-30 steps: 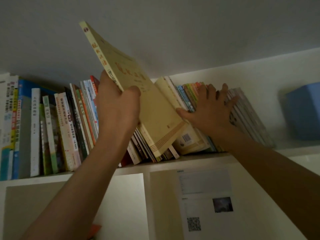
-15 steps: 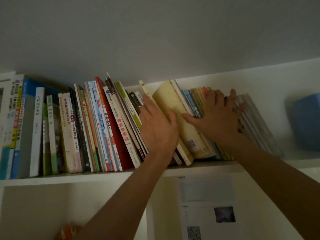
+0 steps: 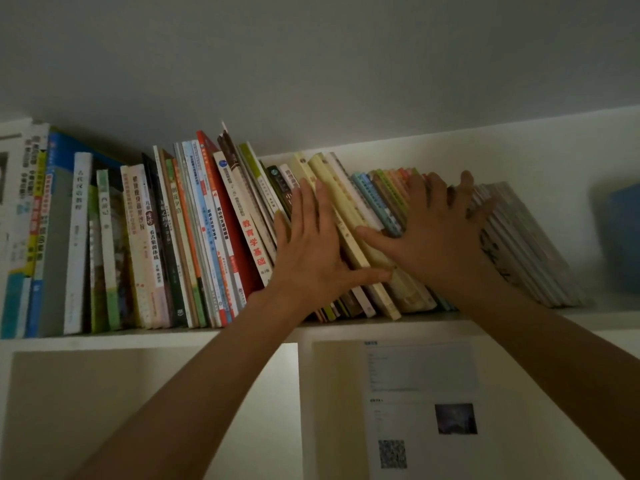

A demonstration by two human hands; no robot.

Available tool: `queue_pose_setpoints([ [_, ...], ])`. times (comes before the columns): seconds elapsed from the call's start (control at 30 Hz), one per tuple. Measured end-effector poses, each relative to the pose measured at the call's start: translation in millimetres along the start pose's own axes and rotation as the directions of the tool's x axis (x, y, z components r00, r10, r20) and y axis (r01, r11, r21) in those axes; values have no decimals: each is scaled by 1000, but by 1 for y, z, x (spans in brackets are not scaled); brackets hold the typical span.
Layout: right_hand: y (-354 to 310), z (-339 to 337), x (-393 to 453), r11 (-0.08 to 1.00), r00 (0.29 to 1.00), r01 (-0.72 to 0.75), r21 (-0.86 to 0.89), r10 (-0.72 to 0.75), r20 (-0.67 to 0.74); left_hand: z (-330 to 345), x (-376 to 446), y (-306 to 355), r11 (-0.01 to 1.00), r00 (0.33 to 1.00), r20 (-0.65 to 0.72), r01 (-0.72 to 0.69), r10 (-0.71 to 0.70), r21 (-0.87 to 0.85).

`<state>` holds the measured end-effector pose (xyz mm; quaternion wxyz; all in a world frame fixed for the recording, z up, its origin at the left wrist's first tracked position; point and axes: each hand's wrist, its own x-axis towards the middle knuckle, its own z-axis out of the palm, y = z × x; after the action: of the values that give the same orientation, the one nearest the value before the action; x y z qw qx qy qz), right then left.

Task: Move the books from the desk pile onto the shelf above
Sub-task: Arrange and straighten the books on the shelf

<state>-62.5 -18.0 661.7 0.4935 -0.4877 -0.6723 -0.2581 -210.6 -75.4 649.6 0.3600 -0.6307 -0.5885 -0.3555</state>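
Observation:
A long row of books fills the white shelf [image 3: 145, 339], upright at the left and leaning left toward the right end. A pale yellow book [image 3: 341, 206] stands in the row between my two hands, tilted like its neighbours. My left hand [image 3: 311, 251] lies flat with straight fingers against the spines just left of it, thumb stretched under it. My right hand [image 3: 436, 230] presses open-palmed on the leaning books to the right, fingers spread and thumb touching the yellow book's spine. The desk pile is out of view.
A blue box [image 3: 620, 237] stands on the shelf at the far right, past a grey stack of thin leaning books [image 3: 530, 247]. Below the shelf hangs a printed sheet [image 3: 419, 403] with a QR code. The ceiling sits close above the book tops.
One second ago my left hand gripped the yellow book above the row; it slid into the gap, my left hand let go and now lies flat on the spines. My right hand stayed put.

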Motion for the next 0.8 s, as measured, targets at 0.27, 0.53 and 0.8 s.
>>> queue_pose_setpoints([
  [0.27,29,-25,-4,954,976,157,254,-111,-186,8,24,-2,975,998,50,27,-39,219],
  [0.53,113,-47,-22,849,946,-298,437,202,253,21,-26,-9,994,994,-91,65,-58,82],
  [0.8,120,-28,-26,938,909,-243,247,131,396,31,-20,-13,998,1000,-9,-27,28,60],
])
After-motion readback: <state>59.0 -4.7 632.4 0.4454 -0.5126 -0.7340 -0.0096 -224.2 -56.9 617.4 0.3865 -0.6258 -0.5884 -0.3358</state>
